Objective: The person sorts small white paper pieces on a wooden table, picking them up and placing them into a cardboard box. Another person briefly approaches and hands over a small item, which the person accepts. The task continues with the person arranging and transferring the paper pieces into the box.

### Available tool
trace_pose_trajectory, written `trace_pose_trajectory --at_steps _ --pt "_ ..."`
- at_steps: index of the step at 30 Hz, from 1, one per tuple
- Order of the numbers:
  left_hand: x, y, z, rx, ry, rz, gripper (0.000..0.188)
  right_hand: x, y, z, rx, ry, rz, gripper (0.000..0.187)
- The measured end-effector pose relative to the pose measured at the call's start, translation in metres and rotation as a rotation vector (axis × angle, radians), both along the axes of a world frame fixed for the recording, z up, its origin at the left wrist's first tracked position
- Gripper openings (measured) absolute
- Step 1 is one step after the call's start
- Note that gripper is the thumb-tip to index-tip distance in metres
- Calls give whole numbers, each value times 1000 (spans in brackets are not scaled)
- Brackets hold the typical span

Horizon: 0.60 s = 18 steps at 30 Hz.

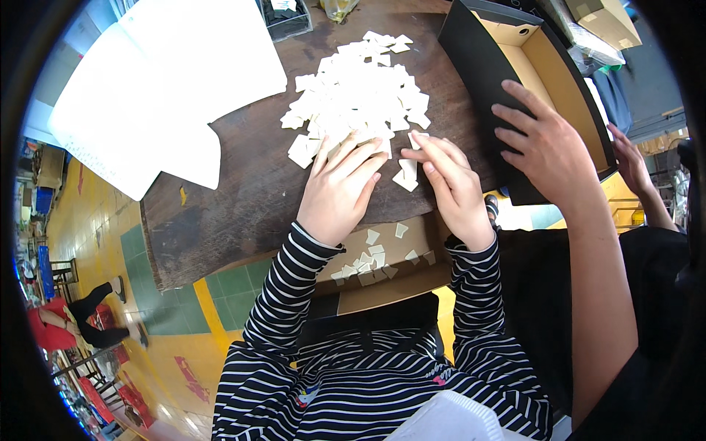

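A bright heap of small flat white pieces [360, 81] lies on the dark wooden table [243, 191]; glare washes out much of its detail. My left hand [343, 180] rests at the near side of the heap, fingers stretched and touching pieces. To its right, my right hand [457, 187] has its fingers extended over a few loose white pieces [406, 176], the fingertips partly covering them. Neither hand visibly grips a piece. Below my wrists, at the table's near edge, an open brown cardboard box [390, 295] holds several similar white pieces [375, 257].
At right, another person's hand [544, 147] is at a black open box [478, 66] with a brown inside. Large white sheets [169, 81] cover the table's left part. A dark bin [287, 26] stands at the back. Someone in red [51, 327] sits far left.
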<state>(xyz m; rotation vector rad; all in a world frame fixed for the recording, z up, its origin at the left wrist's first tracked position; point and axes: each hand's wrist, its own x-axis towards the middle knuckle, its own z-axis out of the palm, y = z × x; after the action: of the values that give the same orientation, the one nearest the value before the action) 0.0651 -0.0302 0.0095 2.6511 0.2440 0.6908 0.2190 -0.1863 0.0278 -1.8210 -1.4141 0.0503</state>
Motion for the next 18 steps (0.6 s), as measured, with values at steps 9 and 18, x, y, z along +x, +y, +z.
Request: trace_pose_trajectory --at_steps 9,18 --pt "-3 -1 0 -84 19 19 34 -18 -10 -3 -138 55 102 40" --pt "2 1 -3 -74 101 -1 44 -49 -41 13 -284 95 364 41"
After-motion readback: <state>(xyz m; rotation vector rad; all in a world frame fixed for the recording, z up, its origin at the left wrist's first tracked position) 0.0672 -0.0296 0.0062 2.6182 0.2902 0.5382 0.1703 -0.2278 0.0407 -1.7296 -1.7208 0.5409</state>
